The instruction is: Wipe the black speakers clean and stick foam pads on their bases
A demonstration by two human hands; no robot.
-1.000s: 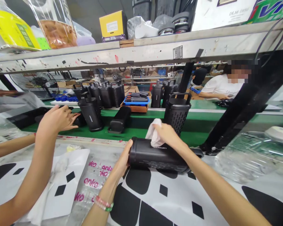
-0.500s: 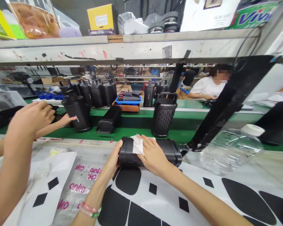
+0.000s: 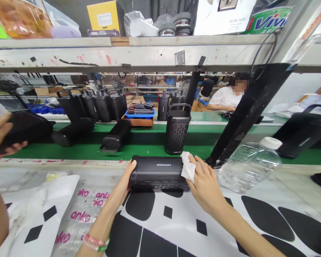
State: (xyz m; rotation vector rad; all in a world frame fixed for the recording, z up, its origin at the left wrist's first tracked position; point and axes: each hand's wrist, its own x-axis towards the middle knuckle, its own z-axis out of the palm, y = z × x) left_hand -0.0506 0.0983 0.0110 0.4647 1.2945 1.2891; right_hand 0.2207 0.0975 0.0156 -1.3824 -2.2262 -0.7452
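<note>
A black portable speaker (image 3: 155,173) marked MERKURY lies on its side on the bench, its slotted grille facing down toward me. My left hand (image 3: 125,178) grips its left end, the thumb along the top edge. At the opposite end, my right hand (image 3: 204,182) presses a folded white wipe (image 3: 188,166) against the casing, fingers closed over it. The speaker's right end is hidden behind that hand. Beneath it is a white sheet (image 3: 182,217) with black rounded and square patches.
Behind stands an upright speaker (image 3: 178,130) on the green belt (image 3: 141,142), near others lying down. A clear plastic bottle (image 3: 250,167) and a slanted black post (image 3: 238,117) are at right. A co-worker's hand (image 3: 0,128) reaches in at left. A shelf (image 3: 149,53) spans overhead.
My right hand and the wipe have slid right along the speaker, uncovering the MERKURY lettering. The casing has turned so its grille shows. At left, the co-worker's hands have drawn back with a speaker.
</note>
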